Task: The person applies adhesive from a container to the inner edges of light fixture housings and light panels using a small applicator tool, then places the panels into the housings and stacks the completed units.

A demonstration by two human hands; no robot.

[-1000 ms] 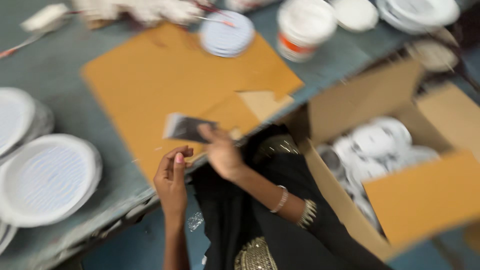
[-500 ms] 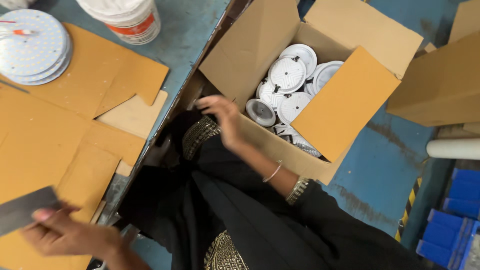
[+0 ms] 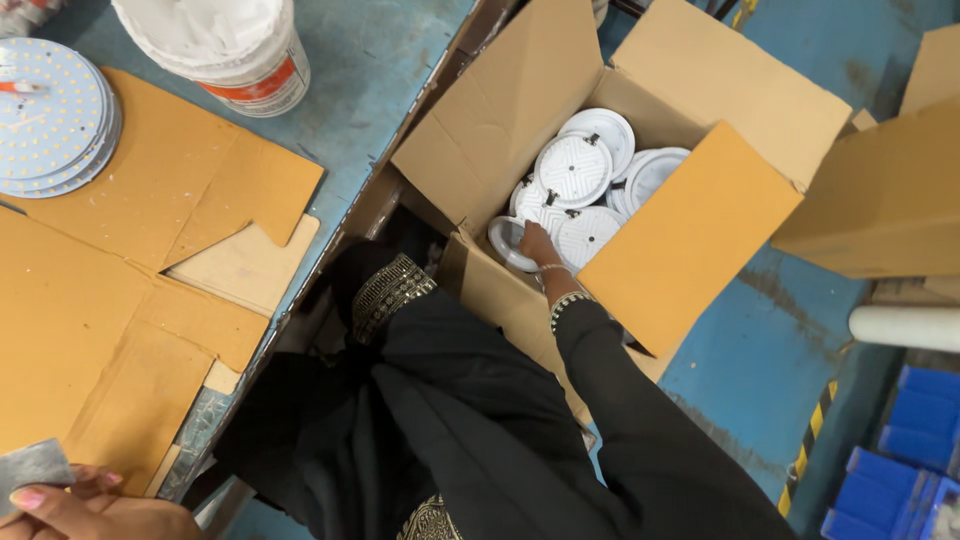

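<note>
An open cardboard box (image 3: 520,100) stands on the floor beside the table, filled with several white round lamp housings (image 3: 573,168). My right hand (image 3: 536,246) reaches down into it, and its fingers curl over the rim of a white ring-shaped housing (image 3: 506,243) at the near left of the pile. Bangles circle that wrist above a black sleeve. At the bottom left corner, my left hand (image 3: 88,505) pinches a small grey pad (image 3: 35,464) over the table's edge.
Brown cardboard sheets (image 3: 150,200) cover the blue table (image 3: 380,60). A stack of round LED boards (image 3: 50,110) and a white bucket (image 3: 215,45) stand at its back. A second carton (image 3: 880,190), a white tube (image 3: 905,325) and blue crates (image 3: 900,450) lie to the right.
My right hand went from the box's near flap down into the housings. The view swung from the table to the box. My left hand still holds the grey pad.
</note>
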